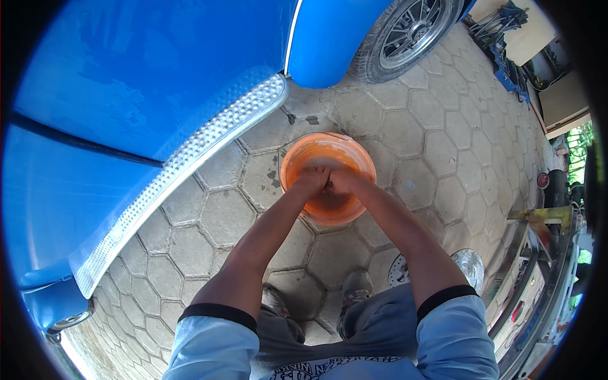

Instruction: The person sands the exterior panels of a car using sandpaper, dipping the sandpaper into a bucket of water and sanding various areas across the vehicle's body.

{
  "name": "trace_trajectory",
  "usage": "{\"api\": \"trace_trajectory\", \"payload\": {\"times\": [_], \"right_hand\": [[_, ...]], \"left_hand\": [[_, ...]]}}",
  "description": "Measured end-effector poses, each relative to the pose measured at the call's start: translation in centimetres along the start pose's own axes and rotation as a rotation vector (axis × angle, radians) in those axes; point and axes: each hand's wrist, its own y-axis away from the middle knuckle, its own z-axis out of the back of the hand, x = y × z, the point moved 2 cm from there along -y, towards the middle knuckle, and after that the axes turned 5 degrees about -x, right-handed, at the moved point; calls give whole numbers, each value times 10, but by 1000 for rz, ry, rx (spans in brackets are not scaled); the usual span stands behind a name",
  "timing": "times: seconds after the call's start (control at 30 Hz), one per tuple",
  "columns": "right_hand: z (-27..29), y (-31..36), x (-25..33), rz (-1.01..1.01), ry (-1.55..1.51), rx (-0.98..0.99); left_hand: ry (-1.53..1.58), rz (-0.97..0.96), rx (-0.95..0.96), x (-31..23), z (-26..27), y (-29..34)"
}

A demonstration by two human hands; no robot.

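Observation:
An orange bucket (292,157) with cloudy water (329,204) in it stands on the paving in front of me. Both my arms reach down over it. My left hand (311,179) and my right hand (342,181) are side by side inside the rim, fingers curled and knuckles almost touching. Both look closed, but whatever they may grip is hidden between and beneath them. Some whitish foam or residue lines the bucket's far inner wall.
A blue car (158,69) fills the left, with a shiny studded running board (209,130) and a front wheel (411,31). Hexagonal paving (421,152) has wet spots. Round metal discs (467,269) lie near my right, beside a metal frame (525,272). Tools and boards stand far right.

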Motion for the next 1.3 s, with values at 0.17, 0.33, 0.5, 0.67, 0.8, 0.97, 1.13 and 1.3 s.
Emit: {"api": "trace_trajectory", "payload": {"times": [0.17,0.33,0.5,0.67,0.8,0.97,1.13,1.3], "right_hand": [[-10,0,-1,23,67,-20],[-16,-3,3,29,173,-172],[30,14,20,-40,74,-5],[70,30,-2,-6,94,-157],[111,48,18,56,-27,-345],[140,81,29,-22,-192,-397],[155,94,49,36,-314,-534],[151,94,51,86,-368,-626]], "left_hand": [[109,93,55,9,-4,-4],[156,177,33,32,-25,-15],[278,143,77,25,9,0],[447,137,-107,2,86,-10],[507,90,-302,16,131,5],[584,64,-370,-4,180,18],[595,67,-431,-2,208,31],[585,33,-525,-11,225,41]]}}
